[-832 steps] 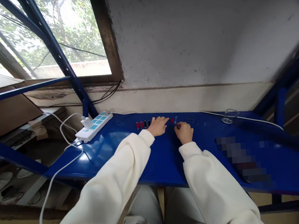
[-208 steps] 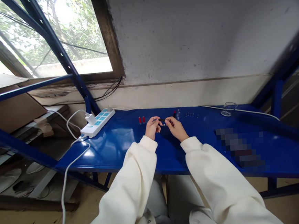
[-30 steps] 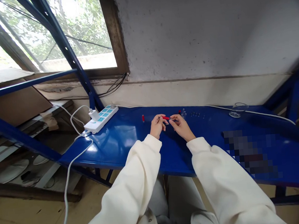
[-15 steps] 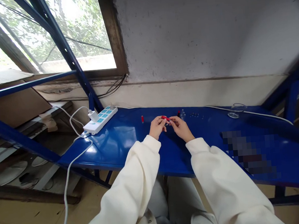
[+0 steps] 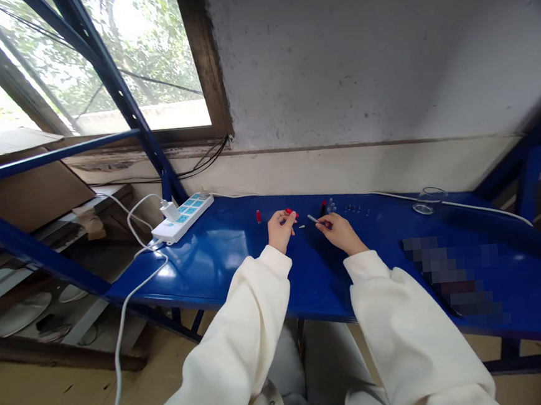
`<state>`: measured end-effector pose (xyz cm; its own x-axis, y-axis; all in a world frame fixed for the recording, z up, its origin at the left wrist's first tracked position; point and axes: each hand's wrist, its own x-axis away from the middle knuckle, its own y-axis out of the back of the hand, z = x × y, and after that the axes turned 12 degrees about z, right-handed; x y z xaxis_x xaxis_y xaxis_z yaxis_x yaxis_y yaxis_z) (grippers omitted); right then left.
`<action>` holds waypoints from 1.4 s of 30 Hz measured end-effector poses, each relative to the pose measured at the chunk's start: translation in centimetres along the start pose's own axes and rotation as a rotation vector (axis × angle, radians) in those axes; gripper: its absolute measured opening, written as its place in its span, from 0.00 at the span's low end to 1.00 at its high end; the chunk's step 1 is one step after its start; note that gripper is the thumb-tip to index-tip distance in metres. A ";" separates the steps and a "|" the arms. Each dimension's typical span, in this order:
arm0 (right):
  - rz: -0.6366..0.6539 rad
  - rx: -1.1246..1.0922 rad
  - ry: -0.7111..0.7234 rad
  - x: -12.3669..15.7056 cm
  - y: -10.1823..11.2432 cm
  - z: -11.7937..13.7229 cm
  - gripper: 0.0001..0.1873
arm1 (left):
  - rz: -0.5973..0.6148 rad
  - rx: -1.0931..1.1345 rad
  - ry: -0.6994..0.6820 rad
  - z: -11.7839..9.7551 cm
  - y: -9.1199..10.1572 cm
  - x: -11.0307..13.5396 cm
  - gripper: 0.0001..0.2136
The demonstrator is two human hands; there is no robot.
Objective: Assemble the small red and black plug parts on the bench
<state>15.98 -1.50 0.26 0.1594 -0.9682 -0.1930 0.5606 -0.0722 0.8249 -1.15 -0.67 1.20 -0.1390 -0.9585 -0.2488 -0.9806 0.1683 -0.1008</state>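
Observation:
My left hand [image 5: 281,230] is closed, with a small red cylindrical piece [image 5: 292,213] pinched between thumb and fingertips. My right hand [image 5: 341,231] grips one end of a slim, clear tube [image 5: 313,220], which points up and left. A gap separates the two held pieces. On the blue table [image 5: 218,256], a tiny pale pointed part [image 5: 302,226] lies between the hands. Just past the right hand stand a dark red-and-black piece [image 5: 323,208] and several clear tubes [image 5: 331,206]. Another red cylinder [image 5: 258,216] is upright to the left of my left hand.
A white power strip [image 5: 182,218] with a plug and cable occupies the table's left end. Several tiny dark parts [image 5: 352,208] sit in a row at the back. A clear glass [image 5: 429,199] and a blurred dark object [image 5: 452,275] are on the right.
My hands were together on the red piece and have moved apart. My right hand shifted right with the clear tube, while the red piece stays in my left. The pale part between them now shows fully.

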 end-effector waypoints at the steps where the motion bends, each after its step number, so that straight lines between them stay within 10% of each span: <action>1: 0.032 -0.005 -0.068 0.1 0.3 -0.3 0.10 | 0.010 -0.015 0.000 0.0 0.0 0.0 0.14; 16: 0.023 0.030 -0.466 0.5 1.1 -1.7 0.09 | 0.267 -0.643 0.022 1.1 -1.6 -1.4 0.08; 42: -0.011 0.141 -0.517 0.2 0.8 -1.4 0.14 | 0.214 -1.156 0.050 2.7 -6.7 -3.8 0.05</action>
<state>17.57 -1.40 0.10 -0.2865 -0.9565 0.0557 0.4399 -0.0796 0.8945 6.37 2.49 0.18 -0.2959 -0.9484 -0.1139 -0.4759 0.0430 0.8784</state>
